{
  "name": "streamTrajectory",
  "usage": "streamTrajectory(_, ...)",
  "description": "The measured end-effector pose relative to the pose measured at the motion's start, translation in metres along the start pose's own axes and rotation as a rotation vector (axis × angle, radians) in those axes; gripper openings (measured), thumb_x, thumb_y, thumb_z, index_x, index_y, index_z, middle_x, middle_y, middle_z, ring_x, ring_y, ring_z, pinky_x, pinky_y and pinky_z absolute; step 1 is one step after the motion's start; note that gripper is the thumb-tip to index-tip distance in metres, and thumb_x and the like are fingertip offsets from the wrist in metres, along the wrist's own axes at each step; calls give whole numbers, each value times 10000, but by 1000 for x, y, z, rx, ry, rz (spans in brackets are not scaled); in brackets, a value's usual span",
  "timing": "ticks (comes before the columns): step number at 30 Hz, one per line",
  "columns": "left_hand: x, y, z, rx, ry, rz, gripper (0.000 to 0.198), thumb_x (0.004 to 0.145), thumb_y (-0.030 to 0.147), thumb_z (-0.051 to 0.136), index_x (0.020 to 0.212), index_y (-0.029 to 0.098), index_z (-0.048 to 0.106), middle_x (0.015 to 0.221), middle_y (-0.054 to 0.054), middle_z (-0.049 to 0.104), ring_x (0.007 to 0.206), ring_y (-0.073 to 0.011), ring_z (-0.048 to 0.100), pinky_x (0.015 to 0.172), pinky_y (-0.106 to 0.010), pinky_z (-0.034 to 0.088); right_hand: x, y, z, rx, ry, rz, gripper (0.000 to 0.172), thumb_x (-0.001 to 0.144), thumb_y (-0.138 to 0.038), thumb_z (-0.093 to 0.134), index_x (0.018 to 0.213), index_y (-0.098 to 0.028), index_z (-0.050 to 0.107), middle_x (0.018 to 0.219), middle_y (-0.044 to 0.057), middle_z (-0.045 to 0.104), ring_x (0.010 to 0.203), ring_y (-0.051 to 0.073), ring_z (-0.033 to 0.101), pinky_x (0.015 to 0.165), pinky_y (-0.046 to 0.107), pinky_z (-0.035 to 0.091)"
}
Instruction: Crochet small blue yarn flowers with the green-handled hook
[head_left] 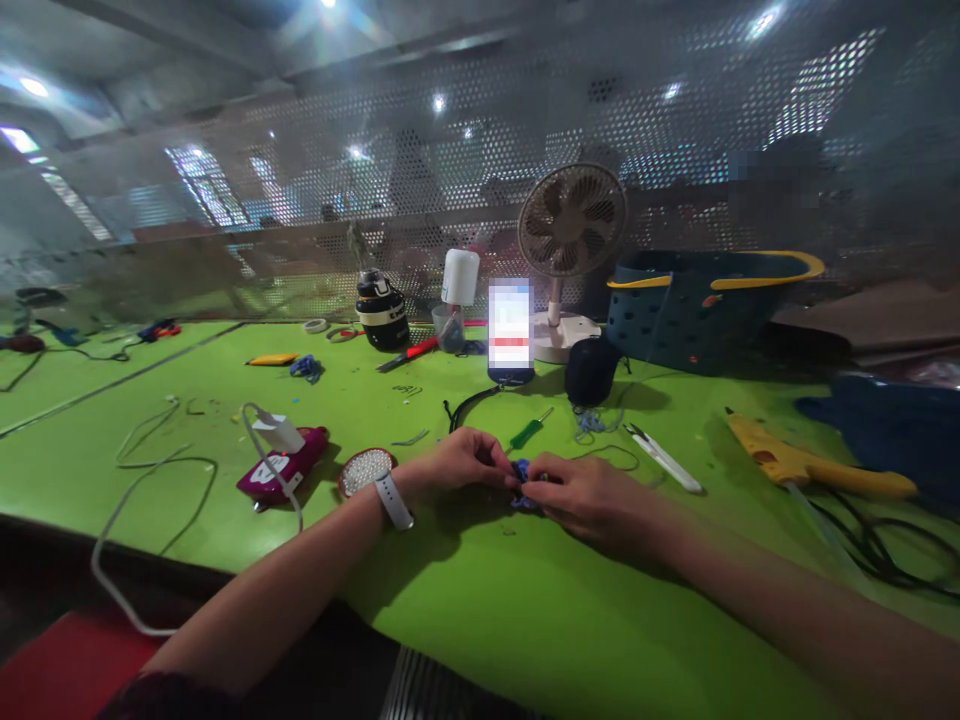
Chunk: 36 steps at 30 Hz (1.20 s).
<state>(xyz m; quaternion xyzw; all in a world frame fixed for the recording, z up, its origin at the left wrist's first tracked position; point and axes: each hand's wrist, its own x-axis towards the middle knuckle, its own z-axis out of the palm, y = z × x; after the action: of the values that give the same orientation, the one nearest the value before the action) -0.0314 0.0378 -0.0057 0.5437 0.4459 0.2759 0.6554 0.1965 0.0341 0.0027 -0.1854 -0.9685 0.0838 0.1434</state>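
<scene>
A small blue piece (523, 497), which looks like knotted cord or yarn, is pinched between both hands just above the green table. My left hand (466, 464), with a pale watch strap on the wrist, grips its left side. On the other side, the fingers of my right hand (581, 495) close around it. Fingertips hide much of the piece. A round dish of white beads (367, 470) stands by my left wrist. Beyond the hands lie a green-handled tool (529, 430) and, to the right, white thread snips (664, 459).
Behind stand a lit phone (511, 330) on a holder, a white fan (572, 225), a dark bottle (382, 312) and a blue basket (675, 315). A yellow glue gun (817, 465) lies right. On the left, a cable trails from a purple power box (281, 470).
</scene>
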Motion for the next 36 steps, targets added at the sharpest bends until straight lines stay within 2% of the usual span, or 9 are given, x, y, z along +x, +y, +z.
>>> streamTrajectory(7, -3, 4, 0, 29, -9, -1, 219, 680, 137, 809, 791, 115, 622, 731, -6, 717, 678, -102, 671, 726, -281, 523, -1, -5, 2, -80, -21, -44, 257, 969, -110, 424, 1054, -134, 666, 967, 104, 673, 651, 142, 592, 559, 281, 517)
streamTrajectory(12, -1, 0, -1, -80, -27, 14, 317, 688, 83, 786, 867, 139, 530, 769, -24, 721, 704, -122, 687, 705, -289, 522, -1, 2, -2, 125, 9, -46, 213, 930, -134, 488, 1015, -141, 683, 1003, 110, 660, 736, 157, 603, 641, 315, 513)
streamTrajectory(15, 3, -6, -3, -118, -30, 26, 356, 679, 48, 779, 879, 150, 503, 763, -18, 716, 687, -121, 683, 695, -287, 521, -1, 7, -4, 301, 32, 39, 153, 884, -139, 540, 960, -152, 672, 979, 85, 643, 766, 158, 587, 661, 307, 501)
streamTrajectory(18, 6, -10, -5, -116, -32, 38, 371, 667, 37, 783, 883, 150, 503, 755, -13, 715, 681, -119, 683, 692, -280, 522, 0, 9, -1, 365, 54, 173, 82, 882, -174, 554, 894, -157, 633, 881, 58, 622, 722, 154, 553, 630, 294, 476)
streamTrajectory(22, 7, -11, -7, -151, -21, 50, 381, 654, 67, 806, 876, 151, 508, 751, -10, 720, 675, -119, 686, 684, -272, 527, 4, 7, 8, 441, 93, 339, 115, 877, -221, 585, 967, -149, 598, 847, 40, 606, 655, 135, 524, 581, 272, 448)
streamTrajectory(26, 6, -10, -7, -190, -44, 41, 389, 640, 93, 826, 872, 145, 519, 756, -13, 723, 681, -113, 686, 689, -260, 533, 7, 6, 10, 362, 113, 293, 241, 849, -177, 611, 1088, -153, 624, 971, 68, 618, 739, 152, 550, 664, 301, 464)
streamTrajectory(31, 5, -7, -7, -191, -62, 39, 395, 623, 108, 841, 851, 142, 520, 755, -13, 724, 689, -108, 688, 697, -254, 534, 8, 10, 9, 315, 105, 268, 169, 854, -225, 639, 999, -156, 692, 978, 82, 621, 796, 178, 575, 700, 327, 466)
streamTrajectory(36, 6, -10, -10, -150, -65, 23, 424, 602, 135, 859, 863, 137, 525, 767, -36, 732, 689, -130, 694, 658, -263, 537, 10, 11, 9, 353, 118, 257, 146, 851, -195, 650, 979, -155, 708, 960, 77, 633, 839, 180, 594, 754, 338, 482)
